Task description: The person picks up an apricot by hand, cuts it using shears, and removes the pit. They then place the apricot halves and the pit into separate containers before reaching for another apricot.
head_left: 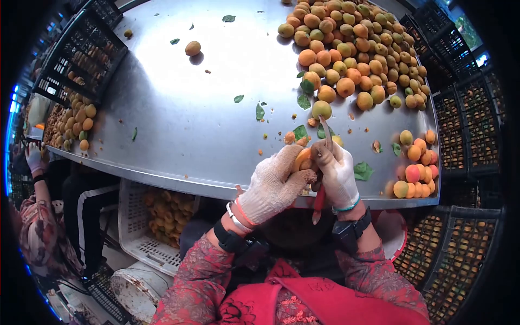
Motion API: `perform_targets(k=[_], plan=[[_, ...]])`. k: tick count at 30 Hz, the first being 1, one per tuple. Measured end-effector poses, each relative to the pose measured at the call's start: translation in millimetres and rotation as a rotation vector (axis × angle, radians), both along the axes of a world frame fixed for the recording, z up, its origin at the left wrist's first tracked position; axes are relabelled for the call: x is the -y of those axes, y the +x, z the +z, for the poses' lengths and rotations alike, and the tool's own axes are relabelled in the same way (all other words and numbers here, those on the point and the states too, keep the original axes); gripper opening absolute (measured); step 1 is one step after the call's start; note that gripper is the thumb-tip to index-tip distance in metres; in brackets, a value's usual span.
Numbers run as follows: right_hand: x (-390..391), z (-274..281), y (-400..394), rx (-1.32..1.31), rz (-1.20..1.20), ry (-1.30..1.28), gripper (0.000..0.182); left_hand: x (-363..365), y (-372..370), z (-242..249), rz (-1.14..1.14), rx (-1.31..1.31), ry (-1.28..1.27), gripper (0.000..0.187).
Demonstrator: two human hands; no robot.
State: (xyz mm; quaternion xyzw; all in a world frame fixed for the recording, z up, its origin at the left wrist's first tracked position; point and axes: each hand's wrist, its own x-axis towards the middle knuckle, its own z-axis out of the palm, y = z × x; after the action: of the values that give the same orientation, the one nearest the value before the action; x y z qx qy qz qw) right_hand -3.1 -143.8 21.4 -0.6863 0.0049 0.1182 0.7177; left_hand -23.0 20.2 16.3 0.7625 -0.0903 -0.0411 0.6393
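My left hand (279, 181), in a stained white knitted glove, is closed around an orange apricot (304, 160) above the table's front edge. Close against it, my right hand (337, 173), also gloved, grips a knife with a curved blade (326, 132) pointing away from me; a red part (319, 199) hangs below the hand. The inner side of the fruit is partly hidden by my fingers. Just past the blade tip lies a greenish apricot (321, 110). Leaves (299, 132) and small scraps lie around the hands.
A big apricot pile (368, 54) covers the metal table's (216, 135) back right; a smaller group (417, 168) lies front right. Black crates (468, 127) stand right, another (81, 54) back left. A white crate (149, 216) is below the table. A co-worker's gloved hand (35, 157) shows far left.
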Motion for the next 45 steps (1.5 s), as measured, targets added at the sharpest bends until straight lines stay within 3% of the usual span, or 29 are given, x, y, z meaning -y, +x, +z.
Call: perform_targets(k=[3, 4, 5, 6, 7, 8, 10, 11, 12, 14, 16, 17, 18, 20, 22, 24, 25, 28, 29, 31, 34, 35, 37, 40, 41, 45], plan=[[-11, 0, -4, -0.017, -0.089, 0.139, 0.023, 6, -2, 3, 0.068, -0.159, -0.164, 0.039], [-10, -6, -7, 0.044, -0.083, 0.083, 0.022, 8, -4, 4, 0.115, -0.086, -0.13, 0.044], [-4, -8, -8, 0.182, 0.0, -0.164, 0.025, 11, -3, -4, 0.101, -0.141, -0.202, 0.047], [-12, -20, -10, 0.226, -0.122, -0.011, 0.027, 14, -6, -3, 0.102, -0.189, -0.313, 0.046], [-16, -19, -9, 0.226, -0.13, 0.001, 0.027, 12, -7, -3, 0.084, -0.223, -0.354, 0.045], [-14, -16, -6, 0.205, -0.129, 0.023, 0.027, 13, -8, -9, 0.069, -0.282, -0.552, 0.042], [-4, -3, -1, 0.241, -0.196, -0.049, 0.015, 10, -2, -7, 0.048, -0.274, -0.538, 0.043], [-1, 15, 1, 0.194, -0.292, 0.138, 0.018, 5, -2, -7, 0.078, -0.404, -0.644, 0.039], [12, 22, 5, 0.205, -0.327, 0.155, 0.025, 1, -2, -2, 0.113, -0.543, -0.75, 0.035], [26, 39, 16, 0.381, -0.471, 0.542, 0.031, -3, 0, 2, 0.122, -0.55, -0.776, 0.039], [37, 22, 28, 0.265, -0.516, 0.682, 0.03, -3, 3, -6, 0.08, -0.545, -0.685, 0.042], [42, -8, 33, -0.046, -0.48, 0.796, 0.027, -1, 2, -10, 0.049, -0.614, -0.825, 0.044], [36, -13, 30, -0.281, -0.374, 0.808, 0.025, 4, 4, -10, 0.042, -0.6, -0.806, 0.043], [28, -18, 26, -0.246, -0.266, 0.81, 0.024, 10, -8, 6, 0.066, -0.525, -0.738, 0.029], [24, 38, 23, -0.04, -0.442, 0.833, 0.019, 4, -7, 6, 0.091, -0.515, -0.746, 0.027], [42, 43, 31, 0.44, -0.35, 0.818, 0.026, -1, -4, 2, 0.011, -0.609, -0.788, 0.047], [45, 42, 33, 0.473, -0.194, 0.884, 0.027, 3, -1, 4, 0.052, -0.578, -0.708, 0.048], [27, 18, 22, 0.043, -0.284, 0.735, 0.024, 7, 1, -5, 0.036, -0.56, -0.642, 0.045], [22, 20, 17, 0.05, -0.299, 0.678, 0.022, 10, 1, -4, 0.042, -0.514, -0.581, 0.042], [19, 26, 18, 0.303, -0.212, 0.695, 0.025, 11, -1, 3, 0.006, -0.537, -0.574, 0.04], [20, 33, 18, 0.625, -0.249, 0.207, 0.024, 16, -3, 3, 0.012, -0.476, -0.442, 0.04], [19, 30, 18, 0.623, -0.255, 0.203, 0.024, 18, -3, 5, 0.005, -0.481, -0.442, 0.04], [16, 22, 18, 0.55, -0.181, 0.576, 0.022, 18, -3, 9, -0.019, -0.513, -0.433, 0.04], [10, 29, 14, 0.663, -0.26, 0.374, 0.025, 18, -4, 13, -0.039, -0.507, -0.364, 0.039], [8, 29, 14, 0.609, -0.27, 0.516, 0.023, 19, -5, 13, -0.04, -0.508, -0.364, 0.039], [4, 26, 12, 0.672, -0.238, 0.501, 0.022, 21, -6, 11, -0.026, -0.47, -0.324, 0.037]])
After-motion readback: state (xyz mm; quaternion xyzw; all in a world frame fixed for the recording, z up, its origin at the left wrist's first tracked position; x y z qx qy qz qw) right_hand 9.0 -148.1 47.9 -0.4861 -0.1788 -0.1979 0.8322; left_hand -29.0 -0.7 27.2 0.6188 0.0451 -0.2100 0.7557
